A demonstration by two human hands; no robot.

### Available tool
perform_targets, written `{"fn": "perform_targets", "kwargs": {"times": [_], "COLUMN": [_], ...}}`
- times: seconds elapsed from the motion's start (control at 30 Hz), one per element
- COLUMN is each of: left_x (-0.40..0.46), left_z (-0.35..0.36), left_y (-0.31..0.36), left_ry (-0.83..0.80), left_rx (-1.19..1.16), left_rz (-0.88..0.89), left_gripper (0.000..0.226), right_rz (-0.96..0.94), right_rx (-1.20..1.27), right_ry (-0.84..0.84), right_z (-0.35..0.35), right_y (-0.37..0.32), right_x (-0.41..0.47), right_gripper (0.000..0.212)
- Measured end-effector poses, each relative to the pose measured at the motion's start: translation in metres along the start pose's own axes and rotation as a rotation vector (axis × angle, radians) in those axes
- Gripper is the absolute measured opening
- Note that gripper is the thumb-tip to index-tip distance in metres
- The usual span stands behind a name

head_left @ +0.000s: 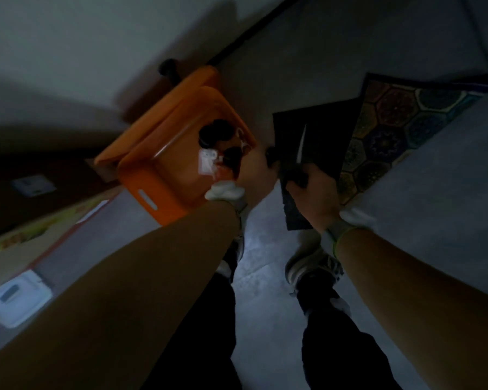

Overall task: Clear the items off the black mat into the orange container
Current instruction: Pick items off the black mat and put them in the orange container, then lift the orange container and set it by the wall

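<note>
The view is dim and blurred. An orange container stands open on the floor, with dark round items and a white item inside. To its right lies the black mat. On the mat is a knife with a pale blade. My right hand is closed around its dark handle at the mat's near edge. My left hand sits between the container's right rim and the mat, its fingers closed on a small dark object.
A hexagon-patterned rug lies under the mat's far side, next to a grey raised surface. A white box and a colourful floor mat are at the left. My shoes stand on the grey floor below.
</note>
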State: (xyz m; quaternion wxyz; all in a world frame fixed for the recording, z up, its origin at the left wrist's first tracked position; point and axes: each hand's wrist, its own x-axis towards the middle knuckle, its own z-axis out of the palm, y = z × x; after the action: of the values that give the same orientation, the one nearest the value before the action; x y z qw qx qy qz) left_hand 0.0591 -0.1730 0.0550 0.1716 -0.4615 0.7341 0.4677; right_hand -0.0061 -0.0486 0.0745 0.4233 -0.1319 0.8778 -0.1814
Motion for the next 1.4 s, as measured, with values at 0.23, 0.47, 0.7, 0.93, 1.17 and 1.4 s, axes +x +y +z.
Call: {"fn": "perform_targets", "kwargs": {"times": [0.23, 0.47, 0.7, 0.93, 1.17, 1.4], "left_x": [-0.016, 0.012, 0.041, 0.033, -0.01, 0.02], "left_z": [-0.068, -0.101, -0.081, -0.073, -0.13, -0.181], "left_y": [-0.092, -0.213, -0.268, -0.273, -0.196, -0.107], "left_ry": [0.059, 0.129, 0.153, 0.139, 0.35, 0.646], "left_rx": [-0.256, -0.577, -0.375, -0.37, 0.211, 0.636], "left_rz": [-0.228, -0.496, -0.492, -0.471, 0.081, 0.123], "left_gripper": [0.017, 0.01, 0.028, 0.029, 0.034, 0.056], "right_rz": [-0.205, -0.38, -0.464, -0.659, -0.73, -0.629], "right_rx": [-0.088, -0.397, -0.659, -0.684, -0.789, -0.663], "right_ry": [-0.265, -0.477, -0.378, -0.281, -0.07, -0.018], "right_z": [0.049, 0.165, 0.261, 0.227, 0.119, 0.056], "right_y": [-0.101, -0.142, -0.131, -0.119, -0.156, -0.203], "right_x": [-0.001, 0.049, 0.081, 0.077, 0.089, 0.106], "right_gripper": [0.031, 0.03, 0.041, 0.034, 0.031, 0.036]}}
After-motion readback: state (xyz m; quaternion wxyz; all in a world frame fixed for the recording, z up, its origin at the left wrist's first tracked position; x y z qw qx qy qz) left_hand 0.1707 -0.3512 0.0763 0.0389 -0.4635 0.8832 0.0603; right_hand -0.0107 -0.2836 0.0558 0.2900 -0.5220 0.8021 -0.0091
